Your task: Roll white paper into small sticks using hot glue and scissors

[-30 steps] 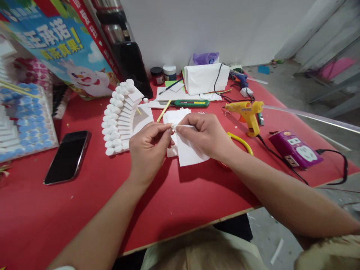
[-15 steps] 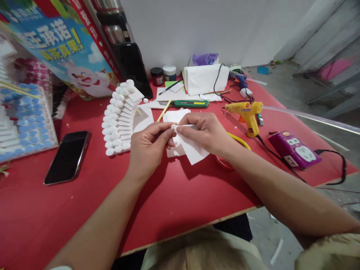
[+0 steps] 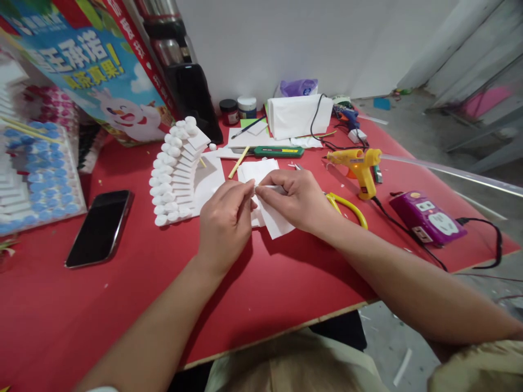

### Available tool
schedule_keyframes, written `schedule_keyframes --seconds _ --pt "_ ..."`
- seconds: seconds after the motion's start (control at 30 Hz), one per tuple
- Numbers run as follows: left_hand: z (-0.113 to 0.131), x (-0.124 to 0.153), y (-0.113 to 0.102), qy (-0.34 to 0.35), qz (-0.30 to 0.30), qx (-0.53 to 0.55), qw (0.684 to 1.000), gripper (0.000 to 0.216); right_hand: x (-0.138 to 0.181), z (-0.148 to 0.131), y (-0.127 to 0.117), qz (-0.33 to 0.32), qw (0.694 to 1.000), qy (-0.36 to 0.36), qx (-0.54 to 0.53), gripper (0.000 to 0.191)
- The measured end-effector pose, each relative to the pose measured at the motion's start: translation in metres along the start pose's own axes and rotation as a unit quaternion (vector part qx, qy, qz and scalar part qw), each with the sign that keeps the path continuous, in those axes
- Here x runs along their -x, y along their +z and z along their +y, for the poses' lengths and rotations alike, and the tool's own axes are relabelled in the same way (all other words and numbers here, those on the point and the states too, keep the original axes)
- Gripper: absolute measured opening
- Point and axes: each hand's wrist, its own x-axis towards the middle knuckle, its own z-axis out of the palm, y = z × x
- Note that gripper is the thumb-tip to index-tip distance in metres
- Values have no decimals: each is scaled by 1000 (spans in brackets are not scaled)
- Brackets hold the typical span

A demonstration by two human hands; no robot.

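Both hands meet over the table in the middle of the view. My right hand (image 3: 296,198) pinches a thin sheet of white paper (image 3: 278,222), which hangs down below its fingers. The fingertips of my left hand (image 3: 226,220) are closed at the small rolled-looking end of the same paper, touching the right fingertips; that end is mostly hidden. Beneath lie more white paper sheets (image 3: 246,171). To the left stands a curved piece of white card strips tipped with white rounded paper knobs (image 3: 165,177). Scissors with yellow handles (image 3: 353,209) lie partly under my right wrist.
On the red table (image 3: 163,305) are a phone (image 3: 98,228), a green utility knife (image 3: 278,151), a yellow glue gun (image 3: 359,166) and a purple power adapter (image 3: 429,216) with cords. Behind are paint jars (image 3: 229,111) and a colourful bag (image 3: 110,76). A blue-and-white paper piece (image 3: 53,174) stands left.
My left hand has turned over and moved right, its fingers closing at the paper's end. My right hand has shifted slightly, showing more of the yellow scissor handles.
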Motion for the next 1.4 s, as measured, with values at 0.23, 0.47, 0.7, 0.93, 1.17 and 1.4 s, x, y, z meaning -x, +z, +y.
schedule_keyframes --seconds 0.23,0.47,0.7,0.93,1.17,1.4 --pt "1 -2 -2 -184 -5 159 970 12 0 3 -5 -11 1000 -10 3 20" --pt "-14 -14 -6 -337 -57 393 854 19 -2 8 -17 -72 996 -50 -30 17" --pt "-16 -17 -6 -417 -96 468 773 25 -5 15 -18 -101 991 -73 -52 17" --pt "-11 -17 -3 -393 -45 442 805 25 -7 15 -12 -53 997 -62 -8 18" --pt "3 -8 -4 -235 13 177 956 8 -2 12 -2 -24 999 -31 27 20" --pt "10 -4 -2 -113 25 100 988 7 -1 11 -3 -6 999 -26 24 17"
